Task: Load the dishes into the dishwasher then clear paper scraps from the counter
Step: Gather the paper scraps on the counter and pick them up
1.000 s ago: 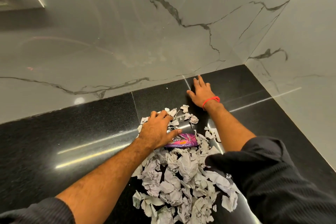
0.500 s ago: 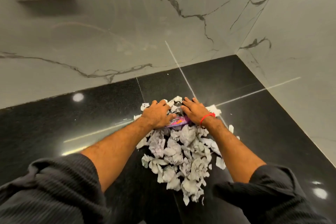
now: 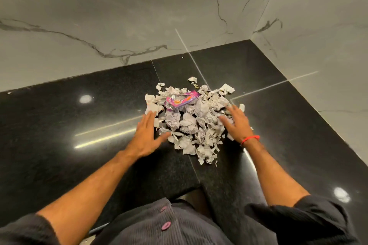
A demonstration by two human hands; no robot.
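Both your hands have come off the far end of the pile and slid back to its flanks; half a second ago they sat side by side on top of the wrapper, which now lies uncovered.

Your left hand (image 3: 147, 135) lies flat with fingers (image 3: 149, 118) straight and spread, released, holding nothing. Its fingertips touch the scraps at the pile's left edge and the thumb reaches toward the near-left scraps. Your right hand (image 3: 237, 121), with a red band (image 3: 250, 139) at the wrist, is also flat and open, grasping nothing; its fingers rest on the scraps along the pile's right side.

The scraps (image 3: 191, 123) form one heap on the black desk (image 3: 79, 161), nearer the back-right corner than the front edge, straddling a seam between slabs. The heap runs longest from the back toward you, tapering to a few loose bits at the near end. Two or three strays lie just beyond it toward the back wall (image 3: 119, 16), and one small piece just past your right fingertips.

The wrapper (image 3: 182, 100) rests on top at the far end, its long axis running left to right, the right end tilted slightly toward the back wall.

Your dark shirt (image 3: 159, 225) fills the near edge of view.
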